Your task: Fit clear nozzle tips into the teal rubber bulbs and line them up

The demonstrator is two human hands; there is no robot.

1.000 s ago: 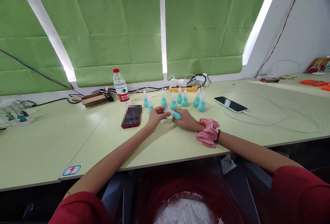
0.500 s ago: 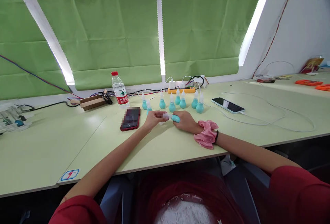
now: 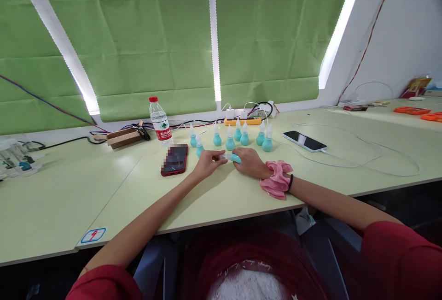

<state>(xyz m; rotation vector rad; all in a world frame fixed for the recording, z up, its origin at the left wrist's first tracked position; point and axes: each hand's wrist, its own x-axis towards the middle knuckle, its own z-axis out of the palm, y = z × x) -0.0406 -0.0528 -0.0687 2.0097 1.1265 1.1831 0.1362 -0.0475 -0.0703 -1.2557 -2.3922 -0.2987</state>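
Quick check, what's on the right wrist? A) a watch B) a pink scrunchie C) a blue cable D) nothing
B: a pink scrunchie sits bunched around the wrist just behind the right hand, which holds a teal squeeze bottle together with the left hand.

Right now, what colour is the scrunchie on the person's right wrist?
Pink; the ruffled fabric scrunchie shows best in the head view, just behind the right hand.
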